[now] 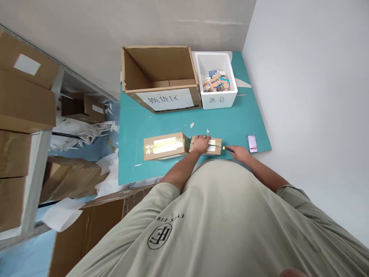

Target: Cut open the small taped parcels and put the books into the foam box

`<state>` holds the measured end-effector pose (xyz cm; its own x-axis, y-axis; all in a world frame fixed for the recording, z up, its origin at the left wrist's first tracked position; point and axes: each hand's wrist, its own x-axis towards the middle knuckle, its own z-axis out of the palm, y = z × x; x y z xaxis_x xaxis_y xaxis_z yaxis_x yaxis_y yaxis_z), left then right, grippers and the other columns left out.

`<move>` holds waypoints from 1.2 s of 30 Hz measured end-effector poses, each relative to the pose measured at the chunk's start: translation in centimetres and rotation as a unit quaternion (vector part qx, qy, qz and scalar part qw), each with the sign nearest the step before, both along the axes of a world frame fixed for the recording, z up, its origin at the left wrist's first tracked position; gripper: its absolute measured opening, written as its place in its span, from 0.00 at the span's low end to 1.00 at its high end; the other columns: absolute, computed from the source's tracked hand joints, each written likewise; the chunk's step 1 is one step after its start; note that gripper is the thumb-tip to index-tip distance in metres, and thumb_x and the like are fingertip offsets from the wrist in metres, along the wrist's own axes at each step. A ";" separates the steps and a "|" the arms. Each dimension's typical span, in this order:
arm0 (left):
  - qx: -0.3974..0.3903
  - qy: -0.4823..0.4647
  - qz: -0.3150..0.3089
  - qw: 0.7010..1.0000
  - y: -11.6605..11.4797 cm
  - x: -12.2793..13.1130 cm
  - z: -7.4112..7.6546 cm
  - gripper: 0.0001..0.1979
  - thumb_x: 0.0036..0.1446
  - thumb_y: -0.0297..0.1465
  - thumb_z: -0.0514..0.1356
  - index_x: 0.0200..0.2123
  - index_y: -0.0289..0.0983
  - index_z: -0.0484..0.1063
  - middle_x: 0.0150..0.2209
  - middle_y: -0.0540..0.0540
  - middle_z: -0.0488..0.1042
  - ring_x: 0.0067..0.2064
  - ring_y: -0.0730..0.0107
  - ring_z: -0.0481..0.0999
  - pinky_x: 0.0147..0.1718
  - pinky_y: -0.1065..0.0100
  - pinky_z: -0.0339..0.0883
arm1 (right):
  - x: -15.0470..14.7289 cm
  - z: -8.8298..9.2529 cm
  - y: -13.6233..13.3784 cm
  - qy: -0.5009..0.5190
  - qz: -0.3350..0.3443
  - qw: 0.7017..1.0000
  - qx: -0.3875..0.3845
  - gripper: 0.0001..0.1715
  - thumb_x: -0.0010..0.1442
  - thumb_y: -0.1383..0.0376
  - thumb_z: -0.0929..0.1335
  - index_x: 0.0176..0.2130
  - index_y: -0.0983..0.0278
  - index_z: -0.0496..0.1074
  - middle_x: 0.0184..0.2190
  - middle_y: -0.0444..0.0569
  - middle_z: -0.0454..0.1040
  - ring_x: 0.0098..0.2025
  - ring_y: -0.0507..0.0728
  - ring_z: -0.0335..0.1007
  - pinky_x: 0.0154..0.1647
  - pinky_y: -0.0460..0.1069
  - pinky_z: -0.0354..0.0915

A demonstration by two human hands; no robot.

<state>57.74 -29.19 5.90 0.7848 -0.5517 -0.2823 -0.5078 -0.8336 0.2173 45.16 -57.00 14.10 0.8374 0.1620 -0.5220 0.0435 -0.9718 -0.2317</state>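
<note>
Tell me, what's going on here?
A person is working at a teal board. Their left hand lies flat on a small taped cardboard box, and their right hand holds a small yellow-tipped tool right at that box's end. A second taped cardboard box sits next to it. Farther up the board stand an open cardboard carton and a white foam box holding colourful printed packets, with a phone off to the right.
</note>
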 end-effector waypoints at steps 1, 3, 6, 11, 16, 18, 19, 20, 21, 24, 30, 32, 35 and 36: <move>-0.006 0.000 0.001 1.000 -0.1 0.0 -0.1 0.32 0.76 0.25 0.53 0.78 0.38 0.75 0.66 0.29 0.84 0.68 0.41 0.81 0.68 0.45 0.64 | 0.1 0.4 0.5 0.009 0.005 1.000 -0.018 0.35 0.85 0.60 0.64 0.85 0.51 0.70 0.73 0.54 0.82 0.67 0.66 0.82 0.64 0.56 0.76; -0.020 -0.001 0.000 1.000 -0.2 0.0 -0.2 0.33 0.75 0.25 0.54 0.79 0.38 0.75 0.67 0.28 0.84 0.68 0.39 0.80 0.67 0.44 0.63 | 0.1 1.1 1.2 0.024 0.006 0.998 -0.049 0.35 0.87 0.59 0.62 0.86 0.50 0.67 0.70 0.55 0.83 0.65 0.67 0.83 0.62 0.56 0.75; -0.034 0.001 -0.003 0.999 -0.2 -0.3 -0.2 0.33 0.75 0.27 0.57 0.80 0.38 0.74 0.68 0.27 0.83 0.69 0.37 0.79 0.67 0.42 0.63 | 0.1 1.9 2.1 0.035 0.006 0.995 -0.096 0.36 0.88 0.60 0.59 0.87 0.49 0.64 0.68 0.58 0.82 0.64 0.67 0.83 0.60 0.56 0.74; -0.053 0.006 -0.004 0.999 0.0 -1.1 -0.1 0.33 0.76 0.30 0.56 0.81 0.39 0.73 0.70 0.28 0.82 0.69 0.36 0.78 0.67 0.41 0.62 | -0.4 2.6 3.8 0.042 0.039 0.987 -0.149 0.40 0.85 0.67 0.57 0.89 0.54 0.59 0.68 0.64 0.80 0.63 0.68 0.82 0.60 0.57 0.74; -0.071 0.007 -0.003 0.997 0.4 -1.6 -0.1 0.30 0.74 0.31 0.60 0.76 0.44 0.77 0.69 0.31 0.82 0.69 0.36 0.76 0.68 0.41 0.61 | -1.3 3.5 4.5 0.059 0.047 0.984 -0.163 0.43 0.83 0.69 0.55 0.89 0.60 0.55 0.68 0.70 0.79 0.63 0.71 0.83 0.59 0.60 0.77; -0.070 0.008 -0.007 0.997 0.4 -1.8 0.0 0.30 0.74 0.31 0.60 0.76 0.42 0.77 0.69 0.30 0.82 0.69 0.36 0.76 0.68 0.41 0.61 | -1.6 3.8 4.4 0.071 0.045 0.982 -0.166 0.43 0.82 0.70 0.55 0.89 0.61 0.56 0.68 0.71 0.78 0.64 0.72 0.83 0.60 0.61 0.77; -0.069 0.008 -0.009 0.998 0.4 -1.8 0.1 0.30 0.74 0.31 0.60 0.76 0.41 0.77 0.69 0.30 0.82 0.69 0.36 0.76 0.68 0.40 0.61 | -1.7 3.9 4.2 0.074 0.042 0.982 -0.167 0.43 0.82 0.69 0.55 0.89 0.61 0.56 0.67 0.71 0.79 0.64 0.72 0.83 0.60 0.61 0.77; -0.066 0.010 -0.010 0.998 0.4 -1.8 0.2 0.30 0.74 0.31 0.59 0.76 0.40 0.76 0.70 0.29 0.81 0.69 0.36 0.76 0.68 0.41 0.61 | -1.8 3.9 4.1 0.076 0.038 0.982 -0.167 0.43 0.82 0.69 0.56 0.89 0.61 0.56 0.67 0.71 0.79 0.64 0.72 0.83 0.60 0.61 0.77; -0.063 0.011 -0.011 0.998 0.3 -1.8 0.3 0.29 0.75 0.31 0.58 0.76 0.40 0.76 0.70 0.29 0.81 0.69 0.36 0.76 0.69 0.41 0.61 | -1.8 3.9 4.1 0.078 0.033 0.982 -0.166 0.42 0.82 0.68 0.56 0.89 0.61 0.56 0.67 0.71 0.79 0.64 0.72 0.83 0.61 0.61 0.77; -0.053 0.015 -0.009 0.998 0.2 -1.9 0.5 0.29 0.77 0.30 0.55 0.76 0.38 0.76 0.68 0.28 0.82 0.69 0.37 0.76 0.69 0.42 0.61 | -1.7 3.6 4.2 0.073 0.024 0.984 -0.159 0.42 0.83 0.66 0.58 0.89 0.62 0.55 0.67 0.72 0.79 0.63 0.73 0.84 0.61 0.62 0.77; -0.046 0.017 -0.005 0.999 0.1 -1.9 0.6 0.31 0.76 0.31 0.56 0.78 0.41 0.74 0.71 0.30 0.82 0.71 0.38 0.77 0.71 0.42 0.60 | -1.0 3.2 5.0 0.062 0.038 0.987 -0.145 0.41 0.85 0.64 0.60 0.89 0.62 0.54 0.68 0.74 0.77 0.64 0.73 0.83 0.63 0.62 0.77; -0.044 0.019 -0.003 0.999 0.1 -1.8 0.6 0.31 0.77 0.31 0.55 0.79 0.40 0.74 0.71 0.30 0.82 0.71 0.39 0.77 0.71 0.42 0.60 | -0.9 3.1 5.1 0.062 0.032 0.987 -0.146 0.41 0.85 0.65 0.59 0.89 0.62 0.53 0.69 0.74 0.77 0.65 0.72 0.83 0.64 0.62 0.77; -0.045 0.024 -0.006 0.999 0.1 -1.6 0.5 0.32 0.78 0.32 0.55 0.80 0.39 0.72 0.72 0.29 0.81 0.73 0.38 0.77 0.71 0.43 0.61 | -1.1 2.8 5.2 0.061 0.020 0.986 -0.152 0.41 0.84 0.68 0.55 0.90 0.62 0.53 0.69 0.74 0.76 0.65 0.72 0.83 0.63 0.63 0.78; -0.048 0.026 -0.008 0.998 0.1 -1.6 0.5 0.32 0.78 0.32 0.56 0.81 0.38 0.72 0.72 0.29 0.81 0.73 0.38 0.76 0.72 0.43 0.61 | -1.2 2.7 5.2 0.061 0.015 0.986 -0.153 0.42 0.84 0.68 0.55 0.90 0.62 0.53 0.69 0.74 0.76 0.65 0.72 0.83 0.63 0.63 0.78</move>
<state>56.14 -29.13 6.36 0.7616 -0.5904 -0.2672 -0.5066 -0.7995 0.3226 43.92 -51.79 16.75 0.7626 0.0055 -0.6469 0.0643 -0.9957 0.0674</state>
